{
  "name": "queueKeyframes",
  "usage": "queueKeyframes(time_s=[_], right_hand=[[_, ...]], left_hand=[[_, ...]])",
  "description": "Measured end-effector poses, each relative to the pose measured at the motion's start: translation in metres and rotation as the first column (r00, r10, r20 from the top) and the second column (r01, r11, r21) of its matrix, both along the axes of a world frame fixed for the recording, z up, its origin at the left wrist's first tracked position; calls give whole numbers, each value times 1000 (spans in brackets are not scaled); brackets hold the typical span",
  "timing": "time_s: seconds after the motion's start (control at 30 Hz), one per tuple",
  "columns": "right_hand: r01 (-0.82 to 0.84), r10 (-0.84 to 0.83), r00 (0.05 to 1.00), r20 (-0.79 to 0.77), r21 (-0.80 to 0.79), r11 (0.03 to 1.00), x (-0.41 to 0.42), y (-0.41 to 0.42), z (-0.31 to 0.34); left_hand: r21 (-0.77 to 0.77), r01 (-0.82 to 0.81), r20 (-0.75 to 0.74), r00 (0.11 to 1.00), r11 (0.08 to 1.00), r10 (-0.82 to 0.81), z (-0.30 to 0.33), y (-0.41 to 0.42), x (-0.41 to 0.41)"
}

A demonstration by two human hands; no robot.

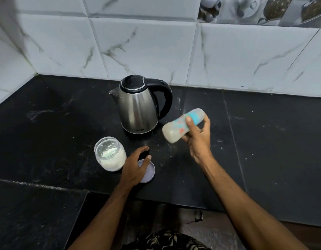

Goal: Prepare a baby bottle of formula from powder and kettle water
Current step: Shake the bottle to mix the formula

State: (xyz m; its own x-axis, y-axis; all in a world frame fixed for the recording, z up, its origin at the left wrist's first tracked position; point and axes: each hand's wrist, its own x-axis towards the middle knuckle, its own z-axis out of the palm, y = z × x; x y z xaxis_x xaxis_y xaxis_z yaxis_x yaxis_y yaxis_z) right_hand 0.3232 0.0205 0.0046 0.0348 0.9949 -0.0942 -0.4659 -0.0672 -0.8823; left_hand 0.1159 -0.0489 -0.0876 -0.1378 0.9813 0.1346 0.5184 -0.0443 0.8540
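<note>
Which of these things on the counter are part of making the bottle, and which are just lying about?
Part of the job:
- baby bottle, tilted, gripped by the right hand
- kettle, lid shut
- powder jar, open
- jar lid, under the left hand

Just lying about:
- small dark object on the floor below the counter; too small to identify
</note>
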Motion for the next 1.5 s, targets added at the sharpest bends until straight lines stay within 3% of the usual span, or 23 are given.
queueKeyframes(time_s=[0.13, 0.2, 0.3, 0.33, 0.43, 0.5, 0.6, 0.67, 0.73, 0.83, 0.87, 0.97, 1.03, 1.1, 1.17, 1.2, 1.27, 1.33, 1.4, 1.5], right_hand=[[-350, 333, 902, 274, 13, 937, -5, -19, -12], [-276, 258, 939, 227, 53, 960, -4, -15, -9], [-23, 24, 1000, -5, 20, 1000, -2, -1, 0], [-22, 21, 1000, 6, 24, 999, -2, 0, -1], [-302, 276, 918, 285, 50, 952, -5, -12, -8], [-405, 363, 860, 359, 48, 913, -4, -14, -11], [-134, 125, 978, 166, 42, 990, -4, -4, 1], [-9, 9, 999, 47, -2, 1000, -4, 0, 4], [-108, 104, 984, 145, 20, 994, -7, -7, -1], [-418, 365, 842, 397, 52, 907, -11, -19, -10], [-411, 356, 851, 386, 65, 909, -11, -18, -9], [-123, 114, 974, 198, 34, 992, -10, -5, 2], [-50, 47, 989, 140, 15, 999, -7, 1, 2], [-207, 188, 950, 251, 54, 977, -6, -4, -3], [-473, 410, 812, 415, 58, 879, -6, -12, -9], [-531, 457, 770, 446, 49, 846, -5, -12, -12], [-430, 372, 842, 390, 70, 900, -5, -9, -6], [-180, 170, 964, 205, 32, 983, -5, 1, 2], [-70, 70, 996, 53, -5, 998, -3, 6, 3], [-289, 277, 929, 244, 12, 957, -4, -5, -5]], left_hand=[[1, 20, 1, 1000, 1000, -20, 0, 0, -2], [1, 22, 2, 1000, 1000, -22, 1, -1, -2], [-9, 13, 14, 1000, 1000, -13, 3, -2, 0], [-11, 13, 14, 1000, 1000, -13, 3, -2, 1], [-11, 25, 0, 1000, 1000, -25, 3, 0, 0], [-12, 27, -6, 1000, 1000, -27, 2, 0, 0], [-3, 10, 2, 1000, 1000, -10, 3, -1, 0], [-3, 4, 8, 1000, 1000, -4, 3, -1, 1], [-1, 11, -1, 1000, 1000, -11, 3, -1, 0], [-7, 36, -5, 999, 999, -36, 2, 1, -1], [-6, 38, -8, 999, 999, -38, 2, 1, -1], [-2, 15, -11, 1000, 1000, -15, 1, 0, 0], [-7, 8, -4, 1000, 1000, -8, 0, 0, 0], [-9, 12, -11, 1000, 1000, -12, 0, 1, 0], [-19, 23, -14, 1000, 1000, -23, -1, 1, -1], [-21, 25, -13, 1000, 999, -25, -1, 1, -1], [-11, 18, -14, 1000, 1000, -18, 0, 0, 0], [-5, 6, -6, 1000, 1000, -6, 0, 0, 1], [-4, 0, -2, 1000, 1000, 0, 0, -1, 1], [2, 8, -18, 1000, 1000, -8, -1, 1, 0]])
